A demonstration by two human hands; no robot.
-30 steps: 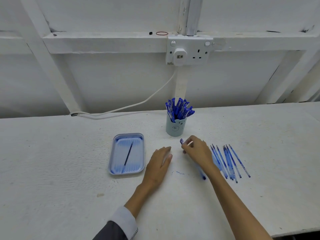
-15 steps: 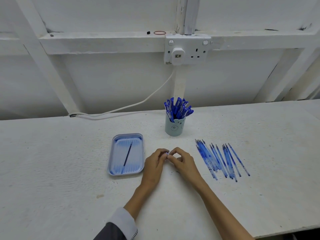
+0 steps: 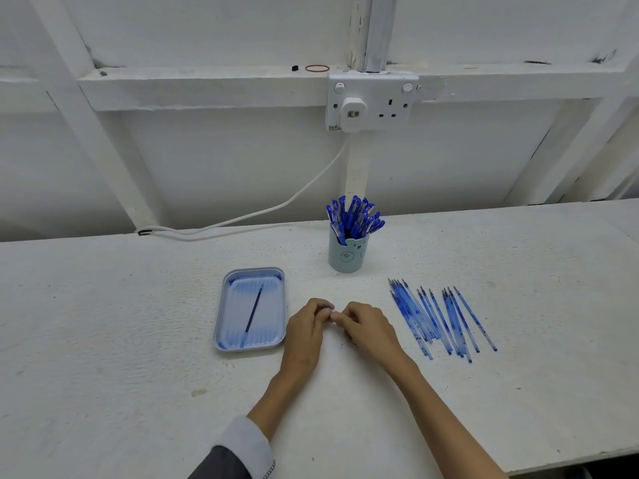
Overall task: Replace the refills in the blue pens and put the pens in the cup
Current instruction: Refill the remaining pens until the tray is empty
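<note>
Left hand (image 3: 306, 326), right hand (image 3: 368, 328) pinch mostly hidden pen (image 3: 331, 309) between fingertips; we judge barrel opening underway. Next: old refill out, into tray (image 3: 221, 335).

Even, soft, diffuse light, faint shadows, slightly soft focus, wide-angle bending at edges

The cup (image 3: 347, 255) is showing pale grey-blue with a small drawn face, and the pens (image 3: 352, 216) in it are showing deep blue. Right of the cup, the refills (image 3: 439, 319) are looking translucent blue. Left of the cup, the ribbed tray (image 3: 224, 323) is showing light blue, with one dark navy refill (image 3: 254, 314) in it. The tabletop (image 3: 103, 340) is looking grainy white.
</note>
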